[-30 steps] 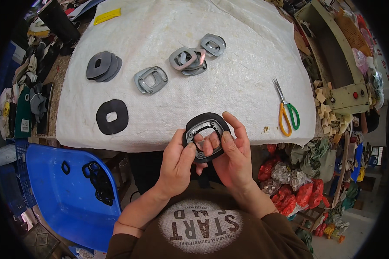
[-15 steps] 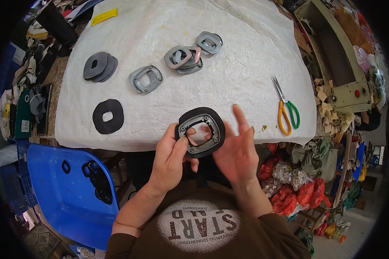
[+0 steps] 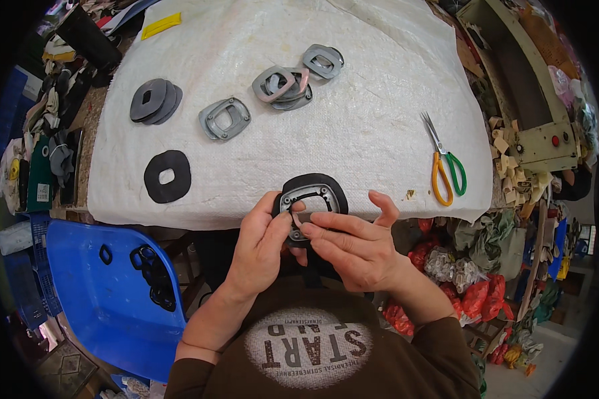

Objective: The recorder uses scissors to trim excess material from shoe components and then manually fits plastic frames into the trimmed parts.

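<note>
My left hand (image 3: pixel 261 236) grips a grey, rounded-square frame (image 3: pixel 297 234) from its left side, the thumb on the face and fingers behind. A wider black pad (image 3: pixel 313 180) sits behind this frame, its border showing around the top and right. My right hand (image 3: pixel 359 249) is closed over the frame's lower right part, its fingertips pressed together at the opening and one finger raised. What lies under those fingers is hidden. Left of the hands, a loose black pad (image 3: pixel 156 189) with a square hole lies flat on the white cloth (image 3: pixel 373 113).
Grey frames (image 3: pixel 225 120) lie mid-table, some in a pile (image 3: pixel 281 88). Further left is a stack of dark pads (image 3: pixel 154 101). Scissors (image 3: pixel 444 163) with orange and green handles rest at right. A blue tub (image 3: pixel 106 312) with black rings stands lower left.
My right hand has gone from spread fingers beside the frame to fingers pressed onto its lower right part. My left hand keeps its hold; the frame has shifted slightly down.
</note>
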Motion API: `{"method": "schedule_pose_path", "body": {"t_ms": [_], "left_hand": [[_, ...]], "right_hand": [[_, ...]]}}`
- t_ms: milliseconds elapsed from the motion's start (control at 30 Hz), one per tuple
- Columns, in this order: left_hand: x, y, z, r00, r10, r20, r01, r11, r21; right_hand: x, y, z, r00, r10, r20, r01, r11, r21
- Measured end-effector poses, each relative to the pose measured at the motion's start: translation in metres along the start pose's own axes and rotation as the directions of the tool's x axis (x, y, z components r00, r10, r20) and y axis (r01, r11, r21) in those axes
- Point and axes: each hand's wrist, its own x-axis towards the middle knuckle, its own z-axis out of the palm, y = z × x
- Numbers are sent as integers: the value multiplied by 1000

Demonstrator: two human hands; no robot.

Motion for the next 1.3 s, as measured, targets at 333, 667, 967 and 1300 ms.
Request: {"method": "schedule_pose_path", "body": {"t_ms": [333, 667, 967, 1300], "left_hand": [[2, 3, 9, 996, -65, -64, 69, 996, 64], [5, -1, 5, 999, 34, -28, -31, 993, 112], [3, -5, 14, 992, 82, -96, -72, 993, 98], [5, -11, 16, 984, 152, -97, -126, 964, 236]], "right_hand": [[-6, 6, -3, 990, -133, 46, 128, 986, 111], [-10, 12, -10, 987, 120, -104, -85, 952, 295], [-10, 4, -9, 993, -25, -116, 2, 981, -192], [-14, 10, 15, 681, 731, -42, -425, 441, 791]]}}
